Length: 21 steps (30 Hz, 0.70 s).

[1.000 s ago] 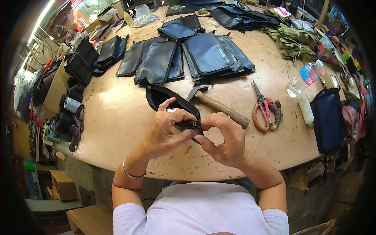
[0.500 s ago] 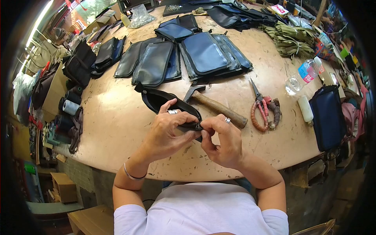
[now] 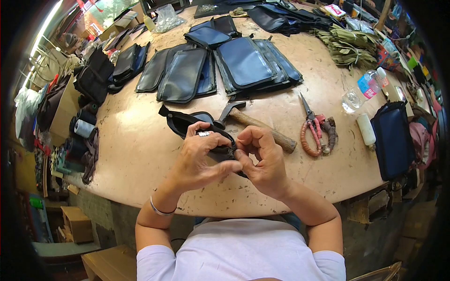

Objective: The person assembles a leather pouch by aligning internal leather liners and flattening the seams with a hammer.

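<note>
A small black pouch (image 3: 178, 122) is held above the table, its long side slanting down to the right. Around its right end, my left hand (image 3: 199, 159) wraps its fingers, with the thumb pointing right. My right hand (image 3: 262, 161) is at that same end, thumb and fingers curled close to the pouch's corner; whether they pinch anything is too small to tell. Just behind the pouch lies a hammer (image 3: 265, 129) with a wooden handle. Scissors (image 3: 309, 126) with wrapped red handles lie to the right of my right hand.
Stacks of black and blue pouches (image 3: 246, 63) lie across the table (image 3: 140, 164). On the right are a plastic bottle (image 3: 363, 89), a white cylinder (image 3: 366, 129) and a dark blue pouch (image 3: 393, 140). Thread spools (image 3: 84, 128) stand at the left edge.
The pouch's right end has shifted slightly left with my left hand. My right hand's fingers have lifted and curled differently, and its thumb has moved left.
</note>
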Each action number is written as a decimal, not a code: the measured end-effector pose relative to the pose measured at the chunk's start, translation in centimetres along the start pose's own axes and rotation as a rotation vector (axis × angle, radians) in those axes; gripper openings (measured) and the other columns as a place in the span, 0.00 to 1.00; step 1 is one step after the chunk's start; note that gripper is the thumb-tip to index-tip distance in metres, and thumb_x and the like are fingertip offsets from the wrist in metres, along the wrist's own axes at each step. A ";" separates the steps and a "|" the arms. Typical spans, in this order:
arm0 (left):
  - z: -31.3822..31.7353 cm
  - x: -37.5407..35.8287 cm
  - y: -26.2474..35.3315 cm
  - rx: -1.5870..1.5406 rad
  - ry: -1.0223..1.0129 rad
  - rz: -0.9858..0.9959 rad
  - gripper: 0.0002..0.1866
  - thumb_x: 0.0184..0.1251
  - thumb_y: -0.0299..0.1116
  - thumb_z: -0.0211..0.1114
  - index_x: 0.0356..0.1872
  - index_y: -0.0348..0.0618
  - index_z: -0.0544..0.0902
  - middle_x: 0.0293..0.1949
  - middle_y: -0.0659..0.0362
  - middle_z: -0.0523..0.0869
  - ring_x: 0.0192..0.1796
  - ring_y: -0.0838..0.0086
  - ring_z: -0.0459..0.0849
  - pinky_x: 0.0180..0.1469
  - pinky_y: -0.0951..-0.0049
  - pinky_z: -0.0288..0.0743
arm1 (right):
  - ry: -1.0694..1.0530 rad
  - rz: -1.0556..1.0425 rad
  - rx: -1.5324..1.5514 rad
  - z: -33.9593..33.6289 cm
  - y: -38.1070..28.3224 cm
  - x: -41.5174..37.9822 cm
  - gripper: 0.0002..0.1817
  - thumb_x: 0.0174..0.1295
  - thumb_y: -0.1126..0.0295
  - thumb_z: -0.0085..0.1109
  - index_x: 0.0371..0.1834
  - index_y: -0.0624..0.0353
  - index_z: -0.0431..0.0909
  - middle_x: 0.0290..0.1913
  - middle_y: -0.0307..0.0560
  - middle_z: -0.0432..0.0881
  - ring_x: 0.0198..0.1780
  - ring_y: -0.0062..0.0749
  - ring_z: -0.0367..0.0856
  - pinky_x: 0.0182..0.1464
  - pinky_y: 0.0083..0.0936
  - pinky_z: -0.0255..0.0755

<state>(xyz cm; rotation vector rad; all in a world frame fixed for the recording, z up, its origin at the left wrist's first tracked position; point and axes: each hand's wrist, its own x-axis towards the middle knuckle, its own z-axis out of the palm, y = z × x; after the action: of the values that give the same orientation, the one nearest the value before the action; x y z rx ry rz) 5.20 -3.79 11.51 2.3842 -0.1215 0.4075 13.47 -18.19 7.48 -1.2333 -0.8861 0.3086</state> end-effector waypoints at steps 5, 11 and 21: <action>0.4 -0.2 -0.9 -0.129 0.012 -0.073 0.10 0.57 0.38 0.62 0.31 0.41 0.80 0.25 0.61 0.82 0.31 0.73 0.79 0.60 0.63 0.53 | -0.024 0.078 0.086 -0.5 0.1 0.3 0.15 0.55 0.83 0.53 0.45 0.62 0.65 0.33 0.39 0.72 0.34 0.17 0.72 0.39 0.15 0.70; 0.2 -0.1 -1.5 -0.268 0.010 -0.088 0.07 0.56 0.35 0.59 0.28 0.42 0.79 0.24 0.64 0.80 0.29 0.76 0.76 0.60 0.64 0.51 | -0.040 0.200 0.228 -0.2 0.4 0.3 0.14 0.55 0.81 0.54 0.44 0.62 0.66 0.33 0.36 0.71 0.36 0.16 0.70 0.42 0.15 0.69; -1.2 0.2 -0.1 -0.212 0.040 0.192 0.05 0.44 0.29 0.63 0.19 0.43 0.75 0.20 0.63 0.77 0.24 0.73 0.75 0.49 0.69 0.60 | -0.304 0.007 0.251 -0.9 0.9 1.4 0.25 0.54 0.62 0.62 0.52 0.62 0.69 0.48 0.46 0.67 0.53 0.28 0.66 0.56 0.26 0.61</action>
<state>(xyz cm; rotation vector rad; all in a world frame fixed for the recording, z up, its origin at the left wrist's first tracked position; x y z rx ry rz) 5.12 -2.92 12.33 2.1618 -0.3598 0.5065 15.23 -17.56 7.24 -0.9710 -1.0671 0.6062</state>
